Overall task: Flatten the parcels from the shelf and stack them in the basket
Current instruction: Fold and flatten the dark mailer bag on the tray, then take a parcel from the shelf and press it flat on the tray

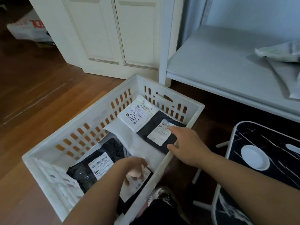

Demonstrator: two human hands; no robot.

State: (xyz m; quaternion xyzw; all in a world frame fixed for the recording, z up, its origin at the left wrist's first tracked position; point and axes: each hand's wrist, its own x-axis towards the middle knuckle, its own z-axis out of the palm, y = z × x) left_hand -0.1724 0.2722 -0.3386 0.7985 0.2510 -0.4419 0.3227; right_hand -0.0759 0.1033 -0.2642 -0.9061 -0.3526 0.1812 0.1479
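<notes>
A white slatted basket [76, 120] stands on the wood floor and holds several flat parcels. A white parcel marked 7397 [136, 113] lies at its far end, beside a black parcel with a white label [155, 125]. My right hand [186, 143] rests open on that black parcel, fingers spread across its near edge and label. Another black parcel [84, 173] lies at the near left. My left hand [136, 169] presses down, fingers curled, on a labelled parcel [131, 190] at the near right. On the white shelf [219, 62], a grey-white parcel [279, 53] lies at the right.
White panelled doors [103, 33] stand behind the basket. A black patterned folding table [267, 146] with a white dish [254, 157] sits to the right. A white bag with red lettering [29, 28] lies on the floor at far left.
</notes>
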